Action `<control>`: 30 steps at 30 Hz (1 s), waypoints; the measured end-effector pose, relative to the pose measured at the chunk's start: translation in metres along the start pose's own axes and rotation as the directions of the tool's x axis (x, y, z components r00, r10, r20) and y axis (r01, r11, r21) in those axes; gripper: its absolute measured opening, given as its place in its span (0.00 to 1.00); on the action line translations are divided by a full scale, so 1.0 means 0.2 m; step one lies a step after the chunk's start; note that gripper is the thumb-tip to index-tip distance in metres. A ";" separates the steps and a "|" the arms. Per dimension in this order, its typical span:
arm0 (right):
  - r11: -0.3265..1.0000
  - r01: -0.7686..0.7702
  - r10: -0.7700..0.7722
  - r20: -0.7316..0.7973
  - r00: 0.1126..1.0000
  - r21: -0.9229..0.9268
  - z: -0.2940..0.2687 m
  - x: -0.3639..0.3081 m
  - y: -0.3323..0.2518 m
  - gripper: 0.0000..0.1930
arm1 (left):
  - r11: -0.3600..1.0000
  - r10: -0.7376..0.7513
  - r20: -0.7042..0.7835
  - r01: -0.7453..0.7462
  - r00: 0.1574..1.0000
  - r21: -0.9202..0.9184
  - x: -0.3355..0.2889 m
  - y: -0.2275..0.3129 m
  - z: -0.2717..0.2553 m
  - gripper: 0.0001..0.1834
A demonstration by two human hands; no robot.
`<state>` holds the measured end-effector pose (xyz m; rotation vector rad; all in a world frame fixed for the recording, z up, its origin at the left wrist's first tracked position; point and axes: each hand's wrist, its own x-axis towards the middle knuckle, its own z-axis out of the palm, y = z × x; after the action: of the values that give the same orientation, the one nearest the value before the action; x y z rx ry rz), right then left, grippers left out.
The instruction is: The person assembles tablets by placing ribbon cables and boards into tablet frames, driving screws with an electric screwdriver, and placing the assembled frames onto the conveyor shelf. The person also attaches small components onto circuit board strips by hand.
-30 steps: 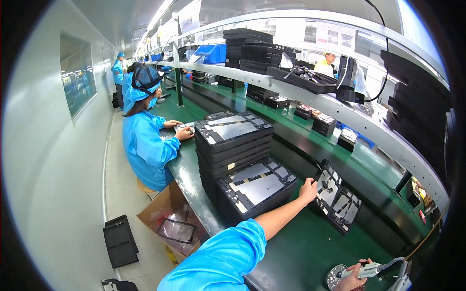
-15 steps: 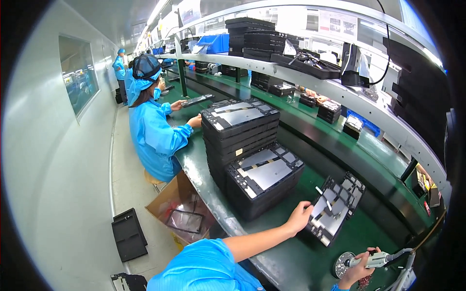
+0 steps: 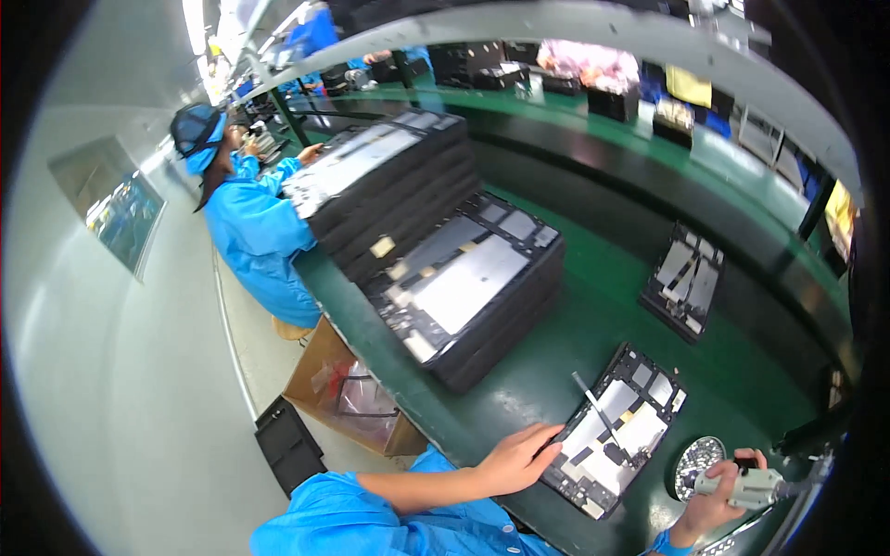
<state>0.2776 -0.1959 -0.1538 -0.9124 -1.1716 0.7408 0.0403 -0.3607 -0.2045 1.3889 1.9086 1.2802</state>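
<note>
An opened tablet [image 3: 623, 431] in a black frame lies on the green bench, its silver plates and parts facing up. A thin silver stick-shaped tool [image 3: 603, 412] rests slantwise across it. My left hand [image 3: 517, 461] grips the tablet's near left edge, fingers curled at the rim. In my right hand [image 3: 723, 496] is a pale grey electric screwdriver [image 3: 756, 487], lying roughly level, its front end over a round dish [image 3: 697, 463] of small screws. The driver's tip cannot be made out against the dish.
Stacked tablets in black trays [image 3: 482, 278] stand left of the tablet, a taller stack [image 3: 389, 176] behind. Another opened tablet [image 3: 686, 283] lies farther back. A cardboard box [image 3: 320, 371] is on the floor. A co-worker in blue [image 3: 250, 232] sits at left. A shelf rail [image 3: 556, 23] runs overhead.
The tablet at my left hand has come nearer and now lies apart from the one behind it. My right hand keeps the screwdriver by the screw dish. The view has shifted.
</note>
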 end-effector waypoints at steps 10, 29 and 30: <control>0.969 -0.177 0.193 0.081 0.978 -0.174 0.00 0.09 -0.18 0.23 | 0.979 0.162 0.123 -0.175 0.979 0.103 0.11 0.12 -0.10 0.27; 0.495 -0.576 0.637 -0.179 0.750 -0.651 0.02 0.14 -0.60 0.15 | 0.901 0.367 0.439 -0.430 0.821 0.051 -0.02 0.07 -0.12 0.28; 0.608 -0.485 0.544 -0.115 0.831 -0.629 0.03 0.13 -0.61 0.14 | 0.912 0.359 0.479 -0.411 0.801 0.005 -0.01 0.08 -0.14 0.26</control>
<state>0.2800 -0.2281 -0.0325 -1.8803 -1.2706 0.8572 0.0272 -0.3736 -0.1786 2.0112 1.4210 0.8853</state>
